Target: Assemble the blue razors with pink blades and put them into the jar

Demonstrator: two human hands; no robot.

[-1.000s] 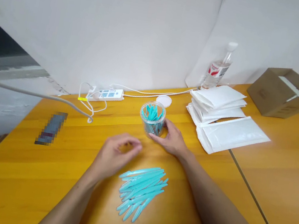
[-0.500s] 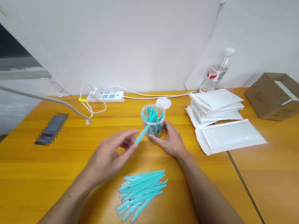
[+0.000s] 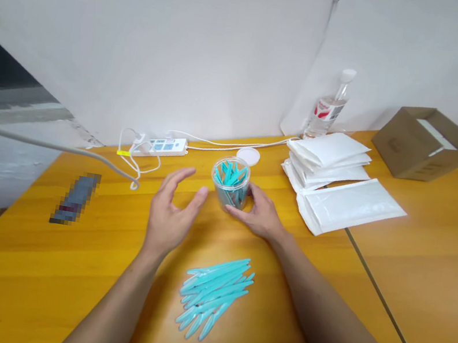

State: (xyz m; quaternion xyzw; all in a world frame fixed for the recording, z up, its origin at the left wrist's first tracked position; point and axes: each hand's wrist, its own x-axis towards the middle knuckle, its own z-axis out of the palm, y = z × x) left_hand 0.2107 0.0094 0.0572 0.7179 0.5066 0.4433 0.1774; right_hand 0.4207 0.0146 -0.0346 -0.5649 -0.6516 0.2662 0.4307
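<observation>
A clear plastic jar (image 3: 229, 196) stands on the table, holding several slim turquoise sticks (image 3: 229, 173) that look like eyebrow razors. My right hand (image 3: 260, 213) wraps the jar's right side, thumb across its front. Left of the jar, my left hand (image 3: 174, 209) is raised with thumb and fingers apart and nothing between them. Closer to me lies a loose, fanned pile of the same turquoise sticks (image 3: 215, 292). Behind the jar a round white lid (image 3: 248, 156) rests flat on the wood.
White padded envelopes (image 3: 331, 153) are stacked to the right, by a water bottle (image 3: 327, 109) and an open cardboard box (image 3: 420, 145). A power strip (image 3: 165, 147) with white cables sits along the wall. At left lies a pixelated dark object (image 3: 75, 198).
The turquoise stick that my left hand held at the jar's rim has left its fingers. That hand has opened and drawn back left; my right hand stays on the jar.
</observation>
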